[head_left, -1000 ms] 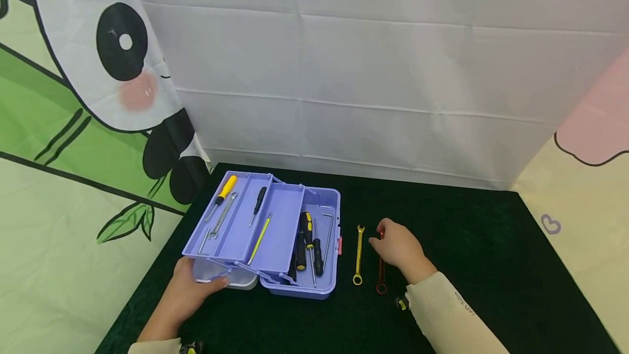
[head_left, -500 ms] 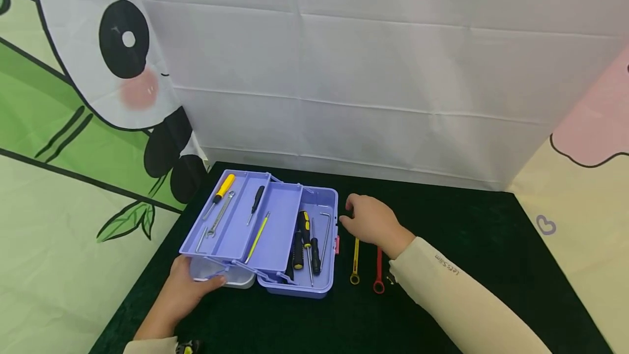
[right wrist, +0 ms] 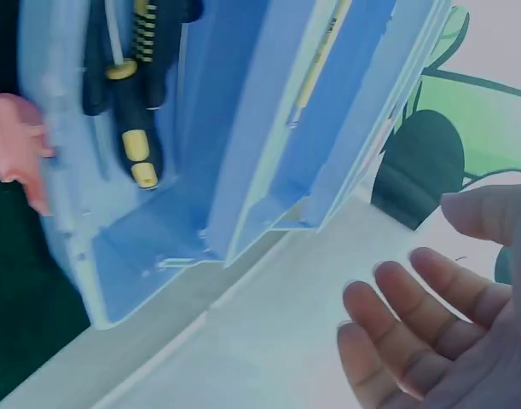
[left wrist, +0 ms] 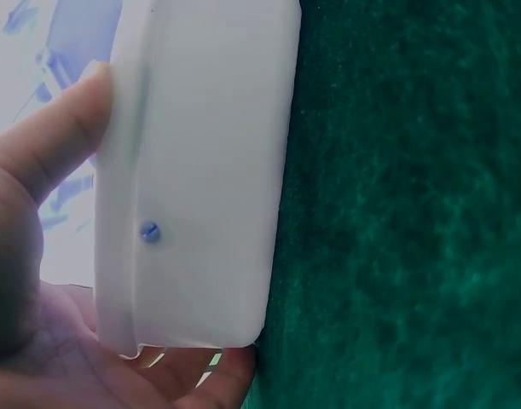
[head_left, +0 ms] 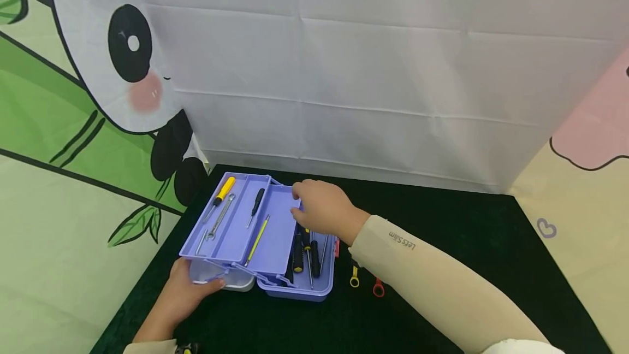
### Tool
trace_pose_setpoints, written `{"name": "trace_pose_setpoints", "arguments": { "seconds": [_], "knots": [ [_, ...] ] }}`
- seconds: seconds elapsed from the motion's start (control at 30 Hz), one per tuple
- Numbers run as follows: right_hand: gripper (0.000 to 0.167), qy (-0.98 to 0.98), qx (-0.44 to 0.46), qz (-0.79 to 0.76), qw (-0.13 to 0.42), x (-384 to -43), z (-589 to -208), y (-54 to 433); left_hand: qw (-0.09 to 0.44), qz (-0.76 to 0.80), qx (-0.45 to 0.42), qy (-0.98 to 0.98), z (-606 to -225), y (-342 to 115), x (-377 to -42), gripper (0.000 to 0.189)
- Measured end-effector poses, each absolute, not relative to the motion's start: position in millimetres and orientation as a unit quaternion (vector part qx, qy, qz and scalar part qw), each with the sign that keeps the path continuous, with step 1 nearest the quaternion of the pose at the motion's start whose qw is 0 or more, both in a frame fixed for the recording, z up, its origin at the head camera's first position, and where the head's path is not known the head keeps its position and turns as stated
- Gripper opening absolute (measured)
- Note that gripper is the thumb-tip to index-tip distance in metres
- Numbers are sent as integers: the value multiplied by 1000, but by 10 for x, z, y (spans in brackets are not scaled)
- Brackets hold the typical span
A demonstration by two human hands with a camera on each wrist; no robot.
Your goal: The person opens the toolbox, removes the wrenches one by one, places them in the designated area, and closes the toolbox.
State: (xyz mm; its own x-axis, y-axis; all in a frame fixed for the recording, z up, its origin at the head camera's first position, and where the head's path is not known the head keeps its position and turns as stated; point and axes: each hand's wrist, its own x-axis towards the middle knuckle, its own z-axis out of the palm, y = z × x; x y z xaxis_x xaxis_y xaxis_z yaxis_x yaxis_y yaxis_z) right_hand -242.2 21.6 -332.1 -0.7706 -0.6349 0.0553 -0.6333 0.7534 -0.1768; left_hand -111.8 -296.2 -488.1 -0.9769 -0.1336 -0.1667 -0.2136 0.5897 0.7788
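Observation:
A purple cantilever toolbox [head_left: 282,201] stands unfolded with its stepped trays spread to the left. My left hand [head_left: 182,294] grips the near left corner of its translucent lid [head_left: 241,278]; in the left wrist view the thumb lies over the lid's rim [left wrist: 124,256] and the fingers wrap the end. Over the toolbox's right side hovers my right hand [head_left: 326,209], its fingers loosely bent and apart, as the right wrist view shows, with nothing in them. Below it in the deep compartment lie several screwdrivers [head_left: 298,253], among them a black-and-yellow one [right wrist: 136,141].
The left trays hold a yellow-handled screwdriver [head_left: 225,189], a silver wrench [head_left: 221,217], a small black screwdriver [head_left: 255,206] and a thin yellow tool [head_left: 257,239]. Right of the toolbox, a yellow wrench [head_left: 354,277] and a red wrench [head_left: 378,288] lie partly behind the right sleeve.
My right hand has left the red wrench, passing left above the yellow wrench to the toolbox. The left hand keeps its grip on the lid.

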Motion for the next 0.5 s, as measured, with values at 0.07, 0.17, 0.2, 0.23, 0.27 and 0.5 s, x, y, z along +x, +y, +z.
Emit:
{"name": "trace_pose_setpoints", "arguments": {
  "seconds": [0.07, 0.17, 0.2, 0.23, 0.27, 0.5],
  "knots": [
    [33, 931, -355, -85, 1, -2424, -3281, 112, 41, 444, -91, 890, -4875, -2965, -1121, 114],
    [34, 924, -376, -67, -7, -2440, -3247, -28, 46, 443, -96, 890, -4864, -2961, -1135, 117],
    [35, 922, -382, -58, -13, -2453, -3249, -71, 51, 441, -100, 891, -4860, -2961, -1143, 118],
    [35, 921, -386, -52, -17, -2466, -3249, -112, 55, 439, -103, 891, -4855, -2961, -1151, 120],
    [36, 920, -390, -45, -22, -2481, -3252, -153, 58, 437, -107, 891, -4851, -2962, -1159, 121],
    [36, 916, -399, -26, -38, -2564, -3303, -411, 56, 438, -94, 892, -4847, -2975, -1189, 119]
  ]
}}
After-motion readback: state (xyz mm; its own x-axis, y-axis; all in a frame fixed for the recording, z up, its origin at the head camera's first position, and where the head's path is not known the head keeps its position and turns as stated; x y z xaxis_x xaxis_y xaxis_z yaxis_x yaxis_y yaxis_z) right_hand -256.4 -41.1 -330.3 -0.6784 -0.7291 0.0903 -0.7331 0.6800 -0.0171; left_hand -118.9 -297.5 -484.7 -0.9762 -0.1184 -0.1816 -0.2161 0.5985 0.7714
